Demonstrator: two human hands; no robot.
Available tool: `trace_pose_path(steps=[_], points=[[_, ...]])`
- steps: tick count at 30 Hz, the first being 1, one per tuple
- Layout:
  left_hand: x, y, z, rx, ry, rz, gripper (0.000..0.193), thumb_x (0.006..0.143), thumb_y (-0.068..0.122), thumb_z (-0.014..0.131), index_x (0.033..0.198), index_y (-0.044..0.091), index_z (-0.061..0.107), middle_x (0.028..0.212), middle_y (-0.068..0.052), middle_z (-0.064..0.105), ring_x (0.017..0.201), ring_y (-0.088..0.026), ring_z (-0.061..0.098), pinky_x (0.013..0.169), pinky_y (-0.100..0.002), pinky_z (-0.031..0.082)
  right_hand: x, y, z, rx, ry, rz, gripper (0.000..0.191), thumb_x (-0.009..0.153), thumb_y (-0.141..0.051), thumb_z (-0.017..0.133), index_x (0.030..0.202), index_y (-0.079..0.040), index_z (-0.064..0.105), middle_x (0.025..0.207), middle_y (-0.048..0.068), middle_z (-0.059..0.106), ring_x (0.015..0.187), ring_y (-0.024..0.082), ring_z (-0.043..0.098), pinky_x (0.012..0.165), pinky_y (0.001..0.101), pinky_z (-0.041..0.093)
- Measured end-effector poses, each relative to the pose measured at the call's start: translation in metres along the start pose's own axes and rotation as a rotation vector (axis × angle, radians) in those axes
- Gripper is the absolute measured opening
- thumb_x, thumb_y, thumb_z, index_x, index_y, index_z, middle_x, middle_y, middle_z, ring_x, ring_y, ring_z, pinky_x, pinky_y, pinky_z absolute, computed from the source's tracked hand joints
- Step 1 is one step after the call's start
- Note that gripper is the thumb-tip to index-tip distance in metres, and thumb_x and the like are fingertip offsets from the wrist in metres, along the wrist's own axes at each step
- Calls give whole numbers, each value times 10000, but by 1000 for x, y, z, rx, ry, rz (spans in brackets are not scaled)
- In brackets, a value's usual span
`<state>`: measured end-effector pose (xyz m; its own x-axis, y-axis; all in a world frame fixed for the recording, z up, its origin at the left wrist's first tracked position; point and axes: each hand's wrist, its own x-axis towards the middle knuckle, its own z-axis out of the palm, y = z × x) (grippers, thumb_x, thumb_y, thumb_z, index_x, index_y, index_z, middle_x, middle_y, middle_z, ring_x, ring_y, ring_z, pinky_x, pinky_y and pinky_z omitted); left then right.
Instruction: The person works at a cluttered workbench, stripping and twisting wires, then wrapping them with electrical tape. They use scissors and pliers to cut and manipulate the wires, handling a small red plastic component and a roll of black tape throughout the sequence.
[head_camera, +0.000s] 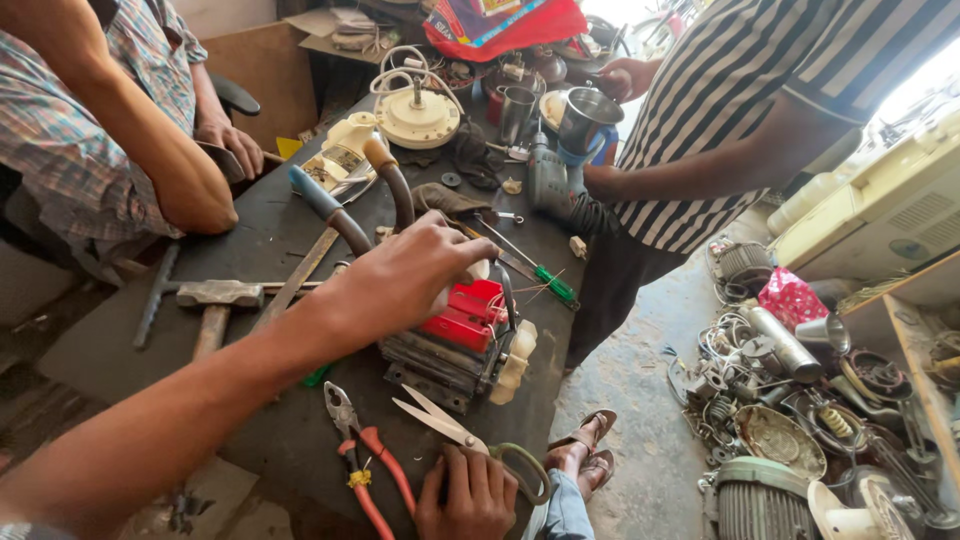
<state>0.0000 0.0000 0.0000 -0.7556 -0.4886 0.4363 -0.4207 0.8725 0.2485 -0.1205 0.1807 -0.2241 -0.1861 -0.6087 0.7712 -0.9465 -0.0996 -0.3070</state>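
Observation:
My left hand (405, 275) reaches in from the lower left and grips the top of a small electric motor (455, 350) with a red block and a white fan end, lying on the dark workbench (280, 240). My right hand (470, 495) rests with curled fingers on the bench's near edge and holds nothing. It touches the green-handled scissors (450, 425). Red-handled pliers (365, 460) lie just left of that hand.
A hammer (215, 300), a metal file and a green-handled screwdriver (550, 285) lie on the bench. A person in a striped shirt (740, 90) stands at the right by a steel cup (585, 115). Another person's arm (170, 160) leans at the left. Motor parts (790, 420) litter the floor.

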Motion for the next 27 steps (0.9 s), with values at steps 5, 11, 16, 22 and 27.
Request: trace_pose_path(steps=[5, 11, 16, 22, 27], points=[[3, -15, 17, -48, -38, 0, 599, 729, 5, 686, 1324, 37, 620, 989, -184, 697, 1030, -392, 591, 938, -504, 453, 4, 3, 3, 11, -26, -5, 211, 692, -119, 735, 900, -90, 753, 833, 51, 711, 841, 256, 685, 805, 410, 493], [18, -24, 33, -27, -84, -55, 373, 846, 163, 740, 1211, 90, 709, 1049, -172, 689, 1104, -362, 599, 991, -484, 449, 10, 1, 4, -1, -57, 33, 175, 704, -109, 747, 879, -99, 749, 813, 49, 694, 824, 246, 682, 801, 406, 487], [22, -30, 37, 31, -94, -16, 388, 777, 153, 759, 1160, 99, 734, 1091, -144, 688, 1127, -348, 593, 971, -480, 451, 12, -3, 3, -21, -70, 69, 167, 709, -111, 745, 876, -104, 742, 841, 42, 700, 846, 245, 685, 795, 408, 482], [14, -23, 37, 27, 43, 32, 350, 832, 147, 744, 1166, 49, 711, 1081, -162, 680, 1085, -372, 606, 929, -498, 472, 15, -6, 2, -10, -61, 79, 174, 715, -101, 741, 889, -107, 741, 854, 41, 700, 848, 249, 672, 810, 416, 474], [20, -17, 33, 159, -200, -97, 316, 897, 133, 693, 1212, 109, 690, 1061, -142, 688, 1061, -339, 657, 884, -486, 521, 17, -6, 1, 0, -64, 76, 170, 743, -98, 751, 913, -99, 738, 876, 40, 704, 853, 251, 659, 824, 413, 475]])
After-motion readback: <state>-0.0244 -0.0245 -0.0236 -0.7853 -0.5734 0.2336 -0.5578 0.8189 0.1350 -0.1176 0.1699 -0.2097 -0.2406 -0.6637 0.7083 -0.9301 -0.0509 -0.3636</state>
